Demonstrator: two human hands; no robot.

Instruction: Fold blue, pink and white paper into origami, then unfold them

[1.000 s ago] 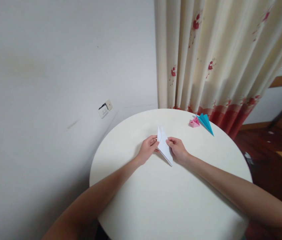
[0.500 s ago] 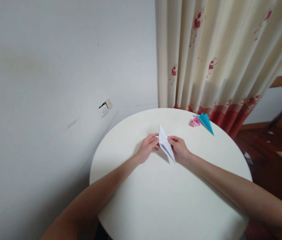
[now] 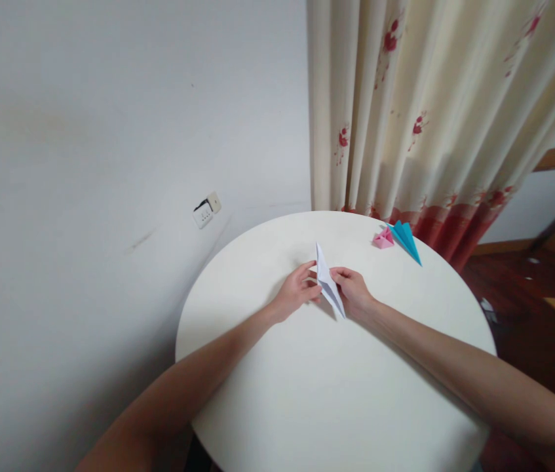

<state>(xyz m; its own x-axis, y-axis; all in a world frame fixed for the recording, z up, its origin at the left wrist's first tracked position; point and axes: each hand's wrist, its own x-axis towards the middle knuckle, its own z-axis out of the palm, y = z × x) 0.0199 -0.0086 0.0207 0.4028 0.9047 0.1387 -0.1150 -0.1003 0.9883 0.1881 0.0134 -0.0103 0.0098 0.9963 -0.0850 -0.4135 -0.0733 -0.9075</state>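
Observation:
A folded piece of white paper (image 3: 325, 275), long and pointed at both ends, is held tilted just above the round white table. My right hand (image 3: 350, 288) pinches its right side, thumb on the near face and the other fingers behind. On the other side, my left hand (image 3: 299, 288) has its fingers spread, with fingertips at the paper's left edge. Whether those fingertips press on the paper is hard to make out. A fold gapes slightly along the paper's lower half.
Toward the far right edge of the white table (image 3: 341, 393) lie a pink folded-paper piece (image 3: 383, 238) and a blue paper plane (image 3: 405, 241). Behind them hangs a floral curtain (image 3: 405, 131). A wall with a socket (image 3: 203, 214) stands at the left.
The white paper has turned a little, its upper tip shifting right and its face narrowing. My left hand has moved slightly right with its fingers more spread. My right hand stays put.

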